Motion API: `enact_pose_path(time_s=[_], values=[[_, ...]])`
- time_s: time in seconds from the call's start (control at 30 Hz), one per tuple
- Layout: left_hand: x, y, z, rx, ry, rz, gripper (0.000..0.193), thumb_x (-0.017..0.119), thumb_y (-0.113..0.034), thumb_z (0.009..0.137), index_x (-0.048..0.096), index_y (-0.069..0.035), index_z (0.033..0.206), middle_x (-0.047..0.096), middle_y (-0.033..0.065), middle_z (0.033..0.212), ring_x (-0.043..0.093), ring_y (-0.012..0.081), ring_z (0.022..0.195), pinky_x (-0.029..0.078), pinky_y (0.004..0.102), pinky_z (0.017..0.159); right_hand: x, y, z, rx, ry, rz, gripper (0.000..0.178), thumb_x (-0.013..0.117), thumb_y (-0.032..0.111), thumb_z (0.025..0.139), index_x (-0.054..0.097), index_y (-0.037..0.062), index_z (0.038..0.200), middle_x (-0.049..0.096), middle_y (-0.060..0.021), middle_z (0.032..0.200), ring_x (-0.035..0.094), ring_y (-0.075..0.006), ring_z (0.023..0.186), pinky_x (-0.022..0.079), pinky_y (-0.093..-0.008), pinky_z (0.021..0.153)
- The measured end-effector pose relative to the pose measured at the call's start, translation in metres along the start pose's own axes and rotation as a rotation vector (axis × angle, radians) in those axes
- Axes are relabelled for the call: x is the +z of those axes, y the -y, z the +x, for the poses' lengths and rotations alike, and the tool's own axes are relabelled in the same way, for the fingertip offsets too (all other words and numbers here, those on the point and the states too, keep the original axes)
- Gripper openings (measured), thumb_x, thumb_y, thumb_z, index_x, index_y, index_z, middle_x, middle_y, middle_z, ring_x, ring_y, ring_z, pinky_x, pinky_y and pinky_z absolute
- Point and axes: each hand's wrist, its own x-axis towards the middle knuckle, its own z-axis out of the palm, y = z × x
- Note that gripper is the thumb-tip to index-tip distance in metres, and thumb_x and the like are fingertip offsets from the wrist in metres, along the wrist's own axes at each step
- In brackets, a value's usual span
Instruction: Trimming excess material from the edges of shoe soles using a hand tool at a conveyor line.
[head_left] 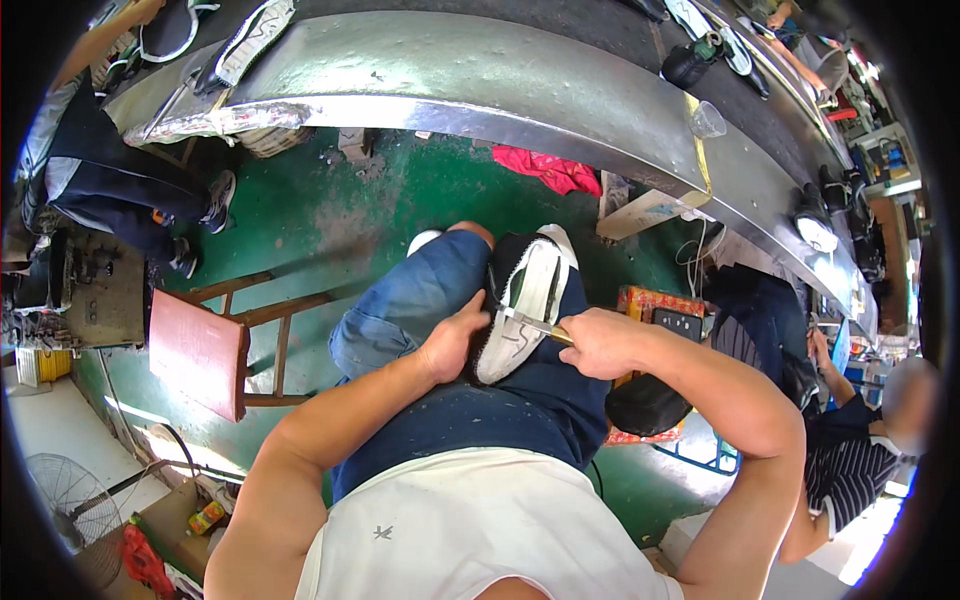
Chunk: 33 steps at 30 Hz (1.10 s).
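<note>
Across my lap lies a shoe upper (pixel 514 341), bottom up, with a white underside and a black edge. Dark squiggly lines mark the white near its close end. My left hand (pixel 458 340) grips the shoe's left side, fingers partly hidden behind it. In my right hand (pixel 597 342) is a slim metal hand tool (pixel 534 322) with a yellowish shank; its exact kind is unclear. The tool's metal end reaches over the white underside to the left edge, near my left fingers.
A long metal-edged bench (pixel 420 95) curves ahead, carrying several shoes. One white-bottomed upper (pixel 255 40) lies at its far left. To my left stands a wooden stool (pixel 200 350); to my right, a dark rounded object (pixel 648 404) sits by a red box. Other people work at both sides.
</note>
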Motion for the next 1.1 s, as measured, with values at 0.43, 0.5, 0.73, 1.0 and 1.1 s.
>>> enact_pose_path(time_s=[0.43,0.5,0.73,1.0,1.1], values=[[0.016,0.014,0.052,0.341,-0.618,0.666,0.065,0.029,-0.05,0.11,0.057,-0.001,0.141,0.059,0.0309,0.137,0.052,0.0442,0.134,0.041,0.0428,0.111,0.134,-0.026,0.05,-0.167,-0.769,0.207,0.022,0.067,0.018,0.091,0.058,0.0028,0.104,0.067,-0.0212,0.092,0.067,-0.0442,0.087,0.053,-0.0529,0.077],[0.024,0.01,0.051,0.234,-0.615,0.797,0.064,0.028,-0.05,0.11,0.06,-0.002,0.138,0.06,0.0318,0.133,0.053,0.0451,0.131,0.042,0.0453,0.109,0.141,-0.027,0.043,-0.123,-0.878,0.229,0.022,0.067,0.018,0.091,0.058,0.0027,0.103,0.067,-0.0208,0.091,0.067,-0.0437,0.087,0.053,-0.0528,0.077],[0.029,0.03,0.024,-0.248,-0.484,0.444,0.066,0.028,-0.05,0.11,0.058,0.003,0.136,0.062,0.0231,0.136,0.061,0.0358,0.124,0.047,0.0446,0.105,0.031,-0.008,-0.018,0.074,-0.064,-0.008,0.031,0.06,0.024,0.096,0.068,-0.0051,0.104,0.071,-0.027,0.104,0.069,-0.0432,0.101,0.054,-0.0505,0.089],[0.038,0.007,0.013,-0.247,-0.438,-0.269,0.067,0.023,-0.052,0.111,0.056,0.001,0.135,0.067,0.0193,0.128,0.068,0.0349,0.113,0.054,0.0488,0.101,0.028,-0.019,0.018,-0.058,-0.087,-0.07,0.031,0.062,0.025,0.095,0.071,-0.0036,0.101,0.072,-0.0264,0.099,0.07,-0.0428,0.098,0.055,-0.0513,0.086],[0.02,0.031,0.036,-0.173,-0.578,0.013,0.072,0.025,-0.053,0.109,0.059,0.006,0.131,0.067,0.0253,0.125,0.068,0.0408,0.111,0.054,0.0489,0.098,0.056,-0.032,0.025,-0.113,-0.262,0.028,0.027,0.065,0.026,0.094,0.066,0.0006,0.102,0.071,-0.0267,0.092,0.069,-0.0457,0.09,0.054,-0.0542,0.081]])
